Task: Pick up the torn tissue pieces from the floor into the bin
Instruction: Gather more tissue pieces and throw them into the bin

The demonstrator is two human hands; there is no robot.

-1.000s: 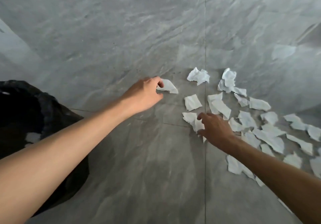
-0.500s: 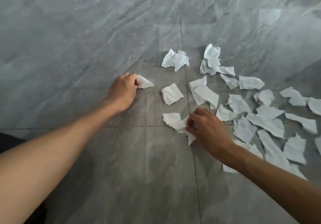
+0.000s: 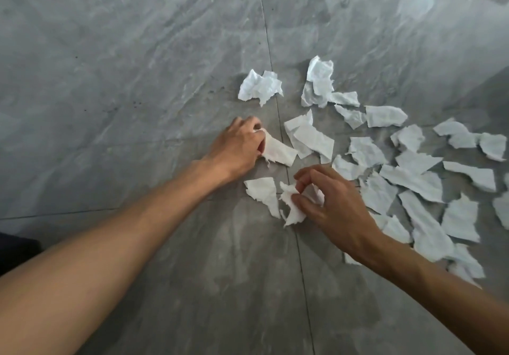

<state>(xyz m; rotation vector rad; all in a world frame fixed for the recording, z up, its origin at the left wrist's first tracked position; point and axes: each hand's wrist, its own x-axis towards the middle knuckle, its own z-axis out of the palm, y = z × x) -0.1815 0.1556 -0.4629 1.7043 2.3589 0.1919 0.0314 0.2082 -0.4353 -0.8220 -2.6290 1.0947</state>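
Floor (image 3: 137, 79) bare leftward (scraps (image 3: 413, 184) crowd right); hands grip tissue.

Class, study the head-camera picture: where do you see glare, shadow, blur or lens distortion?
In the head view: pale window glare on the glossy floor at upper right; a soft shadow darkens the tiles around the hands and the tissue pieces; the straight grout line bows, showing wide-angle distortion; the left hand and right hand are slightly soft, the near forearms softer.

Tissue pieces (image 3: 429, 244) partly hidden under right forearm (image 3: 440, 294)
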